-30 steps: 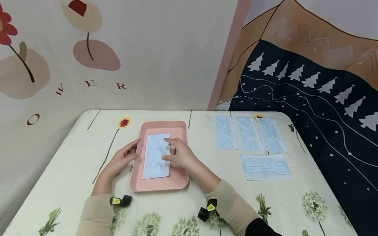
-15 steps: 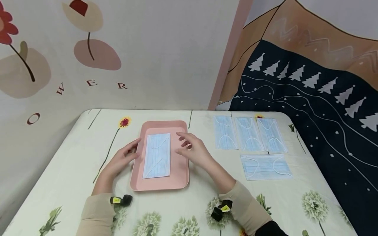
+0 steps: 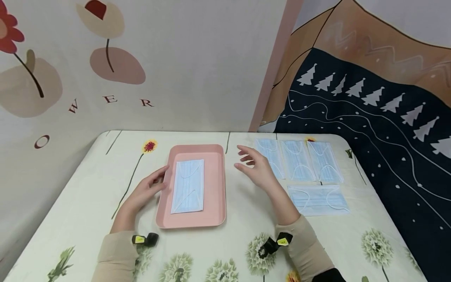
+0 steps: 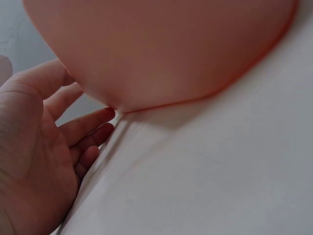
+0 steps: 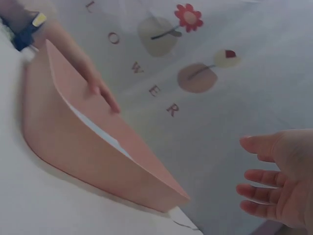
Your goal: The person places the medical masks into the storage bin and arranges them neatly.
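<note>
A blue pleated face mask (image 3: 187,186) with white ear loops lies upright in the left half of a pink rectangular tray (image 3: 214,188). Against the tray's left rim rests my left hand (image 3: 142,192), its fingers (image 4: 88,125) loosely bent and touching the side. Over the tabletop, between the tray and the other masks, hovers my right hand (image 3: 258,168), holding nothing, fingers apart. From the head it partly covers the nearest of three upright face masks (image 3: 297,160) set in a row. Below that row a sideways face mask (image 3: 318,200) is partly hidden by the right wrist.
The table wears a white cloth (image 3: 197,246) printed with flowers. A pale wall (image 3: 197,70) with printed flowers and letters rises behind the table. At the right hangs a dark cloth (image 3: 352,105) with white trees.
My right hand has left the mask in the tray and moved right, toward the masks on the table. The left hand stays at the tray's rim.
</note>
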### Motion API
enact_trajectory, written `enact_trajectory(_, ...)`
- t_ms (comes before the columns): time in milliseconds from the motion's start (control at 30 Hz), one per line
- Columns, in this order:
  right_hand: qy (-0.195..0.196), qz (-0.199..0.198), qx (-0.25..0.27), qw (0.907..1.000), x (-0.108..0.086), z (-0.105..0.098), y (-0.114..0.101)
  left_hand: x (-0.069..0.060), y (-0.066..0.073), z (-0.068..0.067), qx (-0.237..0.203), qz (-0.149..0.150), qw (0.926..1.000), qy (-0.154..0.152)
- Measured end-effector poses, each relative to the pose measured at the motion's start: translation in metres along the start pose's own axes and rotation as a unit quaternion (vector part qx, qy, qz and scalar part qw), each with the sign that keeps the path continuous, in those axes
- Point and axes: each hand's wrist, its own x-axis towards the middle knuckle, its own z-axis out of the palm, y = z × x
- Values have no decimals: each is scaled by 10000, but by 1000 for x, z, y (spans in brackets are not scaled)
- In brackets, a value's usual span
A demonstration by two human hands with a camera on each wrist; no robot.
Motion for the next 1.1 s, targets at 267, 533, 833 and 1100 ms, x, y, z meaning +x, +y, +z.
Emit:
enact_trajectory(267,294,432,-139,9985,5,-36,21,1,0,1,-60,-8,10000,-3)
enact_trajectory(533,436,1095,-393,9923,2,-64,46,1,1,-1,-37,12,10000,-40)
enact_trajectory(833,442,1665,-486,9838,-5,-85,72,0,1,0,-145,-58,9999,-39)
enact_trajectory(1100,408,2007,-606,9769,-10,-92,95,0,3,1,-181,-86,9998,-45)
